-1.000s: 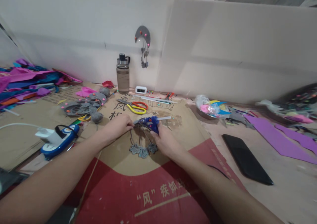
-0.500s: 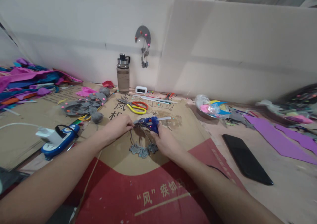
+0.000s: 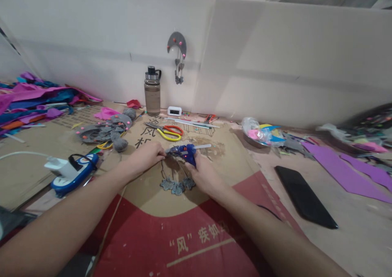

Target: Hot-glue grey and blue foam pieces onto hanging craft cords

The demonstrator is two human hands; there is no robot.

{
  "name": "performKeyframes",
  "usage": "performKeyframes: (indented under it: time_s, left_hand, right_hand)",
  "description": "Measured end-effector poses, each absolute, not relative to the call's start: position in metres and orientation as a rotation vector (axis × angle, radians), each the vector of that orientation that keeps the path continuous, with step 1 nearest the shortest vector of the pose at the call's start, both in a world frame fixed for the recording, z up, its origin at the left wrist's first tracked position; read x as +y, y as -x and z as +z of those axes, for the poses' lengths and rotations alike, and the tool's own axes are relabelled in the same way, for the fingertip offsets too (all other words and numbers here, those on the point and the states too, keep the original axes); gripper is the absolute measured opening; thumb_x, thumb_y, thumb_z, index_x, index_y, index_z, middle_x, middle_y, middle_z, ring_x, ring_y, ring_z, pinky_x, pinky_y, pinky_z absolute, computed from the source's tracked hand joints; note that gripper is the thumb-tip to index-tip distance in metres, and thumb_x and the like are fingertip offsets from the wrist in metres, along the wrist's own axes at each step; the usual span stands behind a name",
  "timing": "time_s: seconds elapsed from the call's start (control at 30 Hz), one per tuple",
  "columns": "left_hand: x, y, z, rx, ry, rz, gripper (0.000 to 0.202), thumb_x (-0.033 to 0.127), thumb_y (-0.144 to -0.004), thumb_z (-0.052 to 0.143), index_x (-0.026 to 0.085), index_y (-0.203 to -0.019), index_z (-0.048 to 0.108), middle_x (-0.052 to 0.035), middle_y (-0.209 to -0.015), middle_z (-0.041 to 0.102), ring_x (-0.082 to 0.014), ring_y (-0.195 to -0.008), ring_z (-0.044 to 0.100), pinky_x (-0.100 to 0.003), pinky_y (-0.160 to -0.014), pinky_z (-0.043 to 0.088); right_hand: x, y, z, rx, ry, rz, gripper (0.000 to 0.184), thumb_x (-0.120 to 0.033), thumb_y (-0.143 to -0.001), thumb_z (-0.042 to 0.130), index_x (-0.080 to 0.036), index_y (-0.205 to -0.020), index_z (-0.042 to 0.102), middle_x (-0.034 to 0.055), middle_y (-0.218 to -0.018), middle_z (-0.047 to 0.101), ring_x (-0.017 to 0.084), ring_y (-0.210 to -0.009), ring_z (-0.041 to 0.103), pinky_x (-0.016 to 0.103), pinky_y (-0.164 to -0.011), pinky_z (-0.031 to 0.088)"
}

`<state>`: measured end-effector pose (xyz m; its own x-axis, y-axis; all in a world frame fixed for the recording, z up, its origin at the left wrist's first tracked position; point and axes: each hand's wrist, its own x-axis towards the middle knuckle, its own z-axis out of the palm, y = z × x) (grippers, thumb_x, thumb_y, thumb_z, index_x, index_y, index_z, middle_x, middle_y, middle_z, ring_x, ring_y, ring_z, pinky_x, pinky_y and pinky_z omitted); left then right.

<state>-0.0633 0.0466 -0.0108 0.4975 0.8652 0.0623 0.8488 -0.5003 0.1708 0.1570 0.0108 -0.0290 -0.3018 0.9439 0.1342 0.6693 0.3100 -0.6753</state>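
Note:
My right hand (image 3: 204,171) is wrapped round the blue hot glue gun (image 3: 190,153), whose clear glue stick (image 3: 203,146) juts out to the right. The gun's front points left, toward my left hand (image 3: 154,152). The left fingers are closed in a pinch at the end of a grey felt piece, which the gun partly covers. Strings run down from this piece to several grey flower-like felt shapes (image 3: 176,186) lying on the cardboard (image 3: 147,203). A similar grey felt crescent (image 3: 180,42) with coloured balls and hanging shapes is on the wall behind.
Scissors (image 3: 168,133), a water bottle (image 3: 152,93) and a small white clock (image 3: 174,111) stand or lie beyond my hands. Grey felt pieces and yarn (image 3: 120,144) are left, near a blue-white power strip (image 3: 75,177). A phone (image 3: 304,195) and a bowl (image 3: 259,141) are right.

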Motion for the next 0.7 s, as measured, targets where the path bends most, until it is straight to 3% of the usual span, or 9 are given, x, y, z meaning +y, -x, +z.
performKeyframes:
  time_s: [0.7]
  left_hand:
    - [0.0487,0.0651,-0.0133,1.462,-2.62,0.231,0.021,0.023,-0.079,0.052,0.017,-0.08,0.073,-0.0074,-0.08,0.069,-0.0185,-0.074,0.059,-0.028,-0.073,0.043]
  right_hand:
    - [0.0114,-0.1579,-0.0288,-2.06,1.46,0.698,0.029,-0.026,-0.086,0.046,-0.015,-0.112,0.047,0.0133,-0.103,0.063,0.022,-0.094,0.059,0.032,-0.079,0.042]
